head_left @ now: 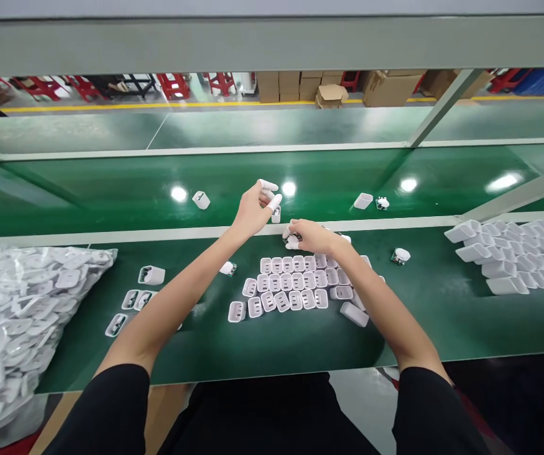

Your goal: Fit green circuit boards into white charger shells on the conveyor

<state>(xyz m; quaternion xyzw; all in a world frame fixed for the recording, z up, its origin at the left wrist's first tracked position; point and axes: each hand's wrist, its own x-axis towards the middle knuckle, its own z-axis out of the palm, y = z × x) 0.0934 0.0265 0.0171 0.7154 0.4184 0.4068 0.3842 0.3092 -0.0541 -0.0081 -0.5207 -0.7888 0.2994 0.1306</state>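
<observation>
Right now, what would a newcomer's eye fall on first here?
Probably the rows of small white cases in the middle of the green bench, with the left hand and right hand beyond them. The bulging bag of white parts at the far left and the packed cluster of cases at the right would come next.

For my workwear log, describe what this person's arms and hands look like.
Short black sleeves end above bare forearms. The left hand and right hand wear white coverings on some fingertips; no watch or bracelet shows.
</observation>
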